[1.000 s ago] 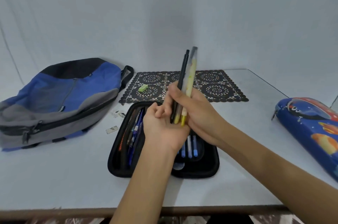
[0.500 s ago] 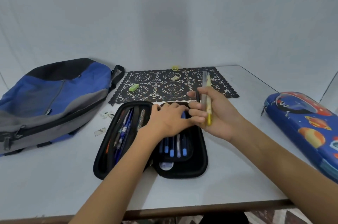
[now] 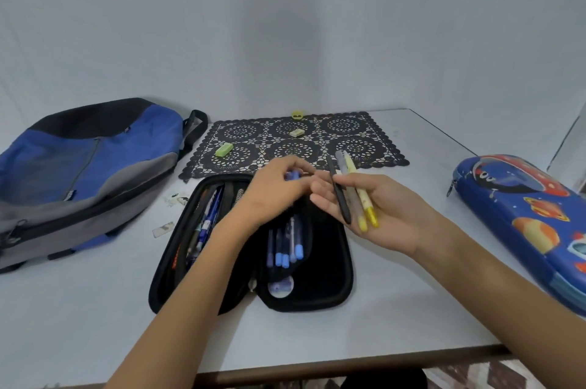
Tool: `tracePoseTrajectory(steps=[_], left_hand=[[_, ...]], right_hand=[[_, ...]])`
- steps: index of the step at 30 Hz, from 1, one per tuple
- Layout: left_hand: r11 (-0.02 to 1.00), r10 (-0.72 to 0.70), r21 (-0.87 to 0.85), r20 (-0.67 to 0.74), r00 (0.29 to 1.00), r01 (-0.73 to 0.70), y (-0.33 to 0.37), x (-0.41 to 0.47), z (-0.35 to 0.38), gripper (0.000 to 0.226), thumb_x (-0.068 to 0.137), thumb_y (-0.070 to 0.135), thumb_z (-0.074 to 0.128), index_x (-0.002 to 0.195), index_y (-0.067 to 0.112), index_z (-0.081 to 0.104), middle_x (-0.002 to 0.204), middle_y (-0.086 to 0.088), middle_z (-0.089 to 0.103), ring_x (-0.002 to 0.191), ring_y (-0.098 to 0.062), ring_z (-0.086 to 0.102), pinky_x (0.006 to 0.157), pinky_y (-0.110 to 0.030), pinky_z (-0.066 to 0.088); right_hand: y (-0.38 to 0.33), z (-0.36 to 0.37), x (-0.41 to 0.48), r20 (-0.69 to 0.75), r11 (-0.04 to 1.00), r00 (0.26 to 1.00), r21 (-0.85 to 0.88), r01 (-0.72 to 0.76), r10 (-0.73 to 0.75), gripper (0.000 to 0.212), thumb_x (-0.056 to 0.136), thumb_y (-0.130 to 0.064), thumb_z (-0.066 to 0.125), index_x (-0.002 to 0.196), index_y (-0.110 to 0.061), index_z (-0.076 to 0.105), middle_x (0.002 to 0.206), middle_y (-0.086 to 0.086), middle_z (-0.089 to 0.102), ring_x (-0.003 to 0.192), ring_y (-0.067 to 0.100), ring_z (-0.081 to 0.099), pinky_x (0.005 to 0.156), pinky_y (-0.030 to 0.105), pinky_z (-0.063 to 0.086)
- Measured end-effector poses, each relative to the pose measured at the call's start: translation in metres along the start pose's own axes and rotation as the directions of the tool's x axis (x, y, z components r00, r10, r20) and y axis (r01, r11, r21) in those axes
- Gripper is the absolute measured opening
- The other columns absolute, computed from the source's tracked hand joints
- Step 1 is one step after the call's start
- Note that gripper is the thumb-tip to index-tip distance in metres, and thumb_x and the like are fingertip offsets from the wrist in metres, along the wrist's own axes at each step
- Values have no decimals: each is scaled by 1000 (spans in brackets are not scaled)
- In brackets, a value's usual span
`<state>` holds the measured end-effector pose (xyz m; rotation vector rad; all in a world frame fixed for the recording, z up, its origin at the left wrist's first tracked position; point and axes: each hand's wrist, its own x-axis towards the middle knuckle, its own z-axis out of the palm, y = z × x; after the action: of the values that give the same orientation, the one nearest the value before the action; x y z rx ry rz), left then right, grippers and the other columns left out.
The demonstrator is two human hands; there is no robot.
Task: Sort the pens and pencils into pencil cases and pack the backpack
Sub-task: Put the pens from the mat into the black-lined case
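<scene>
An open black pencil case (image 3: pixel 333 287) lies in the middle of the table. Its left half holds several pens, and several blue-capped pens (image 3: pixel 285 249) sit in loops in its right half. My left hand (image 3: pixel 272 195) is over the case's far end and pinches a blue pen (image 3: pixel 292 175) at its tip. My right hand (image 3: pixel 390 217) hovers palm-up over the case's right edge. It holds a black pen (image 3: pixel 340 198) and two yellow-ended pens (image 3: pixel 361 204) under its thumb. A blue and grey backpack (image 3: pixel 79 160) lies at the left.
A closed blue space-print pencil case (image 3: pixel 523 214) lies at the right. The black lace mat (image 3: pixel 348 131) behind carries a green eraser (image 3: pixel 224 149), a pale eraser (image 3: pixel 297 133) and a yellow sharpener (image 3: pixel 297 115). Small paper scraps (image 3: pixel 163 229) lie beside the backpack.
My right hand has lowered the three pens from upright to flat and turned palm-up to the right. My left hand has reached forward to the blue pen at the case's far end.
</scene>
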<state>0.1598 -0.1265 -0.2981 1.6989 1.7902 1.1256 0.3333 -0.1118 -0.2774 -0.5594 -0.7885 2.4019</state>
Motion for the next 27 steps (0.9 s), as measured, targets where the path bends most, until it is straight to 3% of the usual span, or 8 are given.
tracePoseTrajectory(steps=[4, 10, 15, 19, 21, 23, 25, 27], left_hand=[[967, -53, -256, -115, 992, 22, -10, -1, -17, 37, 60, 22, 46, 89, 27, 69, 94, -1, 69, 89, -2, 60, 76, -23, 43], [950, -95, -308, -142, 985, 47, -17, -8, -23, 38, 61, 20, 45, 88, 20, 72, 98, 1, 71, 103, -16, 62, 91, -34, 46], [949, -96, -312, -138, 986, 49, -16, -9, -25, 40, 61, 20, 44, 91, 18, 72, 100, 1, 71, 102, -14, 62, 89, -30, 46], [948, -106, -314, -131, 986, 60, -17, -9, -26, 39, 62, 21, 45, 89, 21, 72, 98, 2, 71, 99, -12, 62, 84, -26, 46], [950, -105, -305, -129, 986, 61, -16, -9, -26, 39, 62, 21, 45, 90, 20, 72, 97, 3, 71, 100, -12, 62, 87, -29, 46], [952, -102, -302, -131, 986, 58, -16, -10, -25, 39, 62, 21, 45, 90, 19, 72, 97, 3, 71, 99, -12, 62, 89, -30, 46], [952, -107, -300, -137, 985, 62, -16, -10, -25, 39, 62, 21, 45, 89, 20, 72, 96, 3, 71, 100, -15, 62, 90, -32, 47], [951, -108, -302, -143, 984, 60, -17, -10, -25, 36, 61, 21, 45, 86, 23, 71, 97, 1, 71, 103, -20, 62, 92, -37, 47]], right_hand=[[7, 3, -3, -35, 997, 997, -31, -76, 75, 36, 76, 4, 53, 110, 14, 58, 108, 28, 66, 97, 36, 69, 80, 47, 56], [15, 16, -1, -76, 961, 980, -198, -195, 183, 38, 94, -13, 49, 121, 12, 52, 121, 27, 61, 116, 35, 59, 103, 46, 45], [15, 22, -5, -67, 952, 981, -234, -195, 184, 49, 88, -17, 51, 128, 11, 49, 118, 24, 59, 111, 33, 58, 80, 33, 56], [17, 22, -10, -99, 964, 980, -185, -189, 173, 79, 75, -16, 58, 142, 12, 26, 141, 32, 41, 135, 36, 39, 110, 43, 35], [18, 21, -14, -92, 960, 983, -218, -175, 158, 69, 71, -16, 59, 133, 9, 42, 132, 26, 53, 129, 29, 46, 110, 42, 32], [22, 23, -16, -83, 935, 993, -339, -108, 84, 38, 71, -12, 58, 107, 1, 62, 96, 7, 72, 101, 10, 63, 103, 35, 38], [23, 26, -13, -56, 817, 998, -576, -18, -17, 29, 80, -6, 55, 108, -3, 63, 94, -8, 72, 96, 0, 63, 105, 25, 38], [25, 26, -8, 31, 436, 997, -898, 58, -68, 40, 88, -12, 55, 128, -14, 60, 131, -9, 58, 122, -1, 51, 112, 21, 30]])
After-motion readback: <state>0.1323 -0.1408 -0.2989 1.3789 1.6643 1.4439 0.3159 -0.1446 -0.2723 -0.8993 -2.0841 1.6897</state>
